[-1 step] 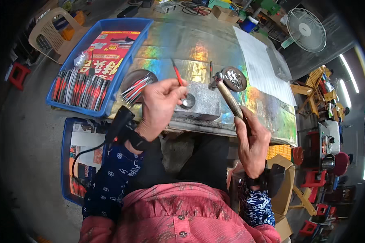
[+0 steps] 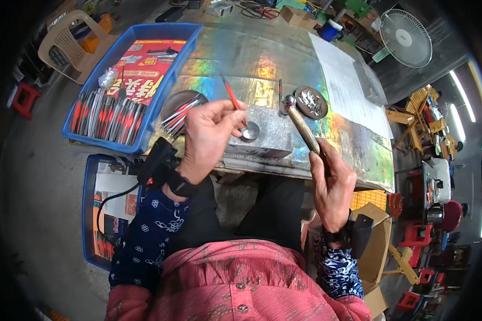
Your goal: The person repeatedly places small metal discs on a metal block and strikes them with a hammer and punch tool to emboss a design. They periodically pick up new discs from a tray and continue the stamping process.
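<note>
My left hand (image 2: 209,134) pinches a thin red-handled tool (image 2: 231,96), its lower end hidden by my fingers, close to a small round metal cup (image 2: 249,130). The cup rests on a grey metal block (image 2: 276,136) at the near edge of the workbench. My right hand (image 2: 332,187) grips the wooden handle of a hammer (image 2: 302,128). Its metal head is lifted beside a round dish of small metal pieces (image 2: 311,102). Both wrists wear dark strapped devices.
A dark round tray of red-handled tools (image 2: 179,107) lies left of the block on the iridescent foil-covered bench (image 2: 241,59). A blue crate (image 2: 128,85) of more tools stands at the left, another blue crate (image 2: 99,208) on the floor. A white sheet (image 2: 343,80) and a fan (image 2: 407,37) are on the right.
</note>
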Demonstrator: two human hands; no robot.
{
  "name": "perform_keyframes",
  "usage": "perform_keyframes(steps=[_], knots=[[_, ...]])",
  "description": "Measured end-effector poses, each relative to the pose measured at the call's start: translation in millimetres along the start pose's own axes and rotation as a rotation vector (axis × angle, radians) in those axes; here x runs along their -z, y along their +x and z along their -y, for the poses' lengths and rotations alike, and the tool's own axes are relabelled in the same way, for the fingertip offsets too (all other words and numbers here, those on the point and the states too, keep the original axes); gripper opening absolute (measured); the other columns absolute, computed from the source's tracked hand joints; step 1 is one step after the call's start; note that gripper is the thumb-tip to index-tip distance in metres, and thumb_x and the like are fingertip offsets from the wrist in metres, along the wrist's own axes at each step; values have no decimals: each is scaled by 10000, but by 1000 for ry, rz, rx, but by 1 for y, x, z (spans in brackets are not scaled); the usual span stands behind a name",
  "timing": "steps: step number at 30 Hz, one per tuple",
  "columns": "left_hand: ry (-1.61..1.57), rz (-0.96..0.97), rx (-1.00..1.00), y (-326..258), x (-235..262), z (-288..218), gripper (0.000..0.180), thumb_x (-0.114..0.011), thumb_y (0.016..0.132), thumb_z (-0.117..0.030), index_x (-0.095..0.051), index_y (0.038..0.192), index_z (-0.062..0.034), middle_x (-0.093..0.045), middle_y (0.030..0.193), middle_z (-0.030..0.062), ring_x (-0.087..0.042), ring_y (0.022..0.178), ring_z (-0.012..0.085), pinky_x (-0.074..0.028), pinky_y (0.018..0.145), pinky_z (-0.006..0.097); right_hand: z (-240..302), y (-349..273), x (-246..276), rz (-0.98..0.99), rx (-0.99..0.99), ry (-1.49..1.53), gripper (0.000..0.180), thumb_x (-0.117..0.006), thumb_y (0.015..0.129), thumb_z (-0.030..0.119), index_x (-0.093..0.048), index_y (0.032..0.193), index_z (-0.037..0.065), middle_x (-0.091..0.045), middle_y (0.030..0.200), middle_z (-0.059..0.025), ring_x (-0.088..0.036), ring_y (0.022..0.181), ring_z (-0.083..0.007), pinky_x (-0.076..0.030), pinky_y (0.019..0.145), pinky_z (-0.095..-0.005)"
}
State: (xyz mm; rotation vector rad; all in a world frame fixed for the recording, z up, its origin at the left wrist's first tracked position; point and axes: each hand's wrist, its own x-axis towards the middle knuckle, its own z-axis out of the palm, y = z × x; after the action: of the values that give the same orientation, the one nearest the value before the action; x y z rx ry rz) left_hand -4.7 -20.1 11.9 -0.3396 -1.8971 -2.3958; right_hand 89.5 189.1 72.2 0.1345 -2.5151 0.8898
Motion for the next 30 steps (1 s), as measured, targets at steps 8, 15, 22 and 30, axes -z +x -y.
perform_keyframes(steps=[8,15,22,30], knots=[[-274,3,175,-10,29,-9,190,-613,943,-99,-620,1076,36,-670,919,119,-671,772,160,-582,646,257,-33,-17,-40,-60,109,-372,374,-644,811,28,-601,1180,69,-539,826,-153,-579,714,-352,-467,609,-433],[-286,-35,197,-18,43,-9,214,-620,940,-105,-611,1106,29,-670,921,117,-670,761,147,-579,647,242,-38,-27,-65,-50,66,-389,479,-608,799,0,-533,1264,91,-497,877,-140,-568,781,-349,-471,642,-445],[373,-94,84,-14,82,-6,218,-641,899,-41,-627,1108,21,-684,883,86,-635,718,99,-510,607,219,-36,-27,-70,86,-9,-320,478,-639,855,99,-482,1305,103,-519,986,-173,-590,837,-383,-497,668,-462],[1352,1,-313,-12,101,11,171,-622,812,-10,-627,984,-5,-595,879,161,-614,782,383,-489,657,455,-35,-23,-70,116,-25,-295,477,-632,881,138,-450,1318,77,-529,1015,-195,-596,845,-410,-501,674,-479]])
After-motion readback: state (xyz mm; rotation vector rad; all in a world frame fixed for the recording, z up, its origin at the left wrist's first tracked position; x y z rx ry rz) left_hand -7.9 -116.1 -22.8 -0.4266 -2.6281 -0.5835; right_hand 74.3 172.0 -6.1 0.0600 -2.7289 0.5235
